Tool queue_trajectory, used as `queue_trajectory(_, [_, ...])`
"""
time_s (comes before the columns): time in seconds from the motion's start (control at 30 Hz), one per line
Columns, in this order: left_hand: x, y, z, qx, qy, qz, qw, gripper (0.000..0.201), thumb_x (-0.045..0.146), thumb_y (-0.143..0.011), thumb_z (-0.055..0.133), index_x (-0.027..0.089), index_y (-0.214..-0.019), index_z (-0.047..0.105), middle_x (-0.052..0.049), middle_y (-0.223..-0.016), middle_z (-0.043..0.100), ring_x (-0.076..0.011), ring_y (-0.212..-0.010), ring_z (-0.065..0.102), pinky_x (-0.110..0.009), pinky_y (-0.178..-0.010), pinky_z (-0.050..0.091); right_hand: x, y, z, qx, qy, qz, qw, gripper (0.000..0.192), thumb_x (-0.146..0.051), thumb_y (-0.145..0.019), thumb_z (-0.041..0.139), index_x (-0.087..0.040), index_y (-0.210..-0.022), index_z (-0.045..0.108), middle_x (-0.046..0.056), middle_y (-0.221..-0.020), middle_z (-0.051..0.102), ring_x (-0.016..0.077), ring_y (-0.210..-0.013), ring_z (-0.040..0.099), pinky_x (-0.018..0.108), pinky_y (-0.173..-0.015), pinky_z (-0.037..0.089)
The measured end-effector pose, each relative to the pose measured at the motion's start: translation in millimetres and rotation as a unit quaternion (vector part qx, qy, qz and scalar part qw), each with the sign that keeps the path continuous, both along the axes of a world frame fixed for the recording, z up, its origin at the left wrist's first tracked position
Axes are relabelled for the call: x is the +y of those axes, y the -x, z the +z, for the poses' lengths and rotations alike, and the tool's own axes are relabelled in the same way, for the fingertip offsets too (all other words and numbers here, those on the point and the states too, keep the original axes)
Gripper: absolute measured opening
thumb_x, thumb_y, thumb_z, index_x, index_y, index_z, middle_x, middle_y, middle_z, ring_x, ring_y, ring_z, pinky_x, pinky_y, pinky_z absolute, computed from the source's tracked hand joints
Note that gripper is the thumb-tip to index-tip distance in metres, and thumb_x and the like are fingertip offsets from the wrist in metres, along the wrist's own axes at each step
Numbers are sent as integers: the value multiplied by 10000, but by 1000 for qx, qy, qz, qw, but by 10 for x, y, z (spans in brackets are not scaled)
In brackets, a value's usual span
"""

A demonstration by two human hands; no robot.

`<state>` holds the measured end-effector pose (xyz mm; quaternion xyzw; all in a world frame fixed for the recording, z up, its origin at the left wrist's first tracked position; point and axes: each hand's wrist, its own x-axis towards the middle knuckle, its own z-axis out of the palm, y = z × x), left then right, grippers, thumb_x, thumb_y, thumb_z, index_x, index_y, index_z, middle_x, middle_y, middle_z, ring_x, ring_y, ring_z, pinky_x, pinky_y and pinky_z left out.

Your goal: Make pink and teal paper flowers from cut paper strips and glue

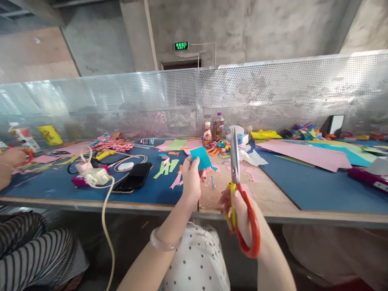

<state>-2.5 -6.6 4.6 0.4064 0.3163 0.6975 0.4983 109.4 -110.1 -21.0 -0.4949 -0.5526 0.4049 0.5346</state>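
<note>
My left hand [190,178] pinches a small teal paper rectangle [200,157] and holds it up above the table's front edge. My right hand [239,210] grips scissors [235,169] with red and yellow handles; the blades point straight up and look shut, just right of the teal paper and not touching it. A pale bangle [163,242] is on my left wrist. Paper scraps [169,167] in green, pink and orange lie on the table beyond my hands.
A blue mat [60,186] holds a black phone [135,178], a white charger with cable [97,176] and a glue gun. Two bottles [212,131] stand at the back. Large pink and blue sheets [306,155] lie right. Another person's hand [12,157] works at far left.
</note>
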Motion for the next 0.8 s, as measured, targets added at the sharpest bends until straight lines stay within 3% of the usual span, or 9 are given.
queue_trajectory(0.13, [-15, 0, 19, 25, 7, -8, 1000, 158, 272, -715, 554, 195, -815, 459, 48, -575, 518, -93, -401, 500, -184, -337, 337, 176, -236, 142, -177, -11, -98, 979, 411, -593, -758, 490, -199, -643, 457, -20, -533, 457, 114, -456, 404, 224, -405, 300])
queue_trajectory(0.27, [-6, -7, 12, 39, -7, -26, 999, 180, 257, -691, 557, 183, -840, 488, 20, -600, 570, -135, -457, 569, -197, -334, 371, 490, -435, 207, -321, -40, -203, 924, 332, -501, -717, 576, -205, -626, 456, 6, -580, 531, 139, -508, 446, 244, -469, 316])
queue_trajectory(0.4, [7, -9, 10, 39, 42, -78, 995, 146, 237, -663, 554, 169, -783, 503, 5, -605, 586, -124, -461, 564, -190, -341, 375, 1007, -619, 277, -430, -37, -165, 887, 305, -453, -698, 605, -173, -813, 562, 81, -771, 630, 190, -644, 539, 258, -537, 362])
queue_trajectory(0.53, [13, 0, 21, 38, 79, -79, 993, 121, 216, -650, 537, 166, -752, 494, 11, -583, 575, -112, -440, 553, -179, -334, 361, 1457, -753, 325, -557, -1, -120, 822, 352, -437, -760, 529, -107, -839, 622, 150, -817, 649, 225, -700, 579, 271, -540, 357])
queue_trajectory(0.63, [35, 5, 2, 47, 77, -92, 992, 120, 214, -648, 537, 169, -747, 488, 25, -563, 544, -120, -430, 556, -183, -325, 355, 1617, -803, 286, -609, 16, -100, 787, 344, -407, -770, 523, -95, -848, 645, 148, -825, 656, 229, -723, 594, 273, -567, 368])
queue_trajectory(0.8, [73, 8, -53, 52, 67, -102, 991, 148, 283, -686, 563, 176, -709, 464, 22, -562, 531, -125, -433, 560, -187, -334, 362, 1649, -805, 191, -634, 26, -89, 768, 331, -382, -743, 560, -77, -811, 669, 151, -793, 660, 250, -716, 600, 297, -617, 390])
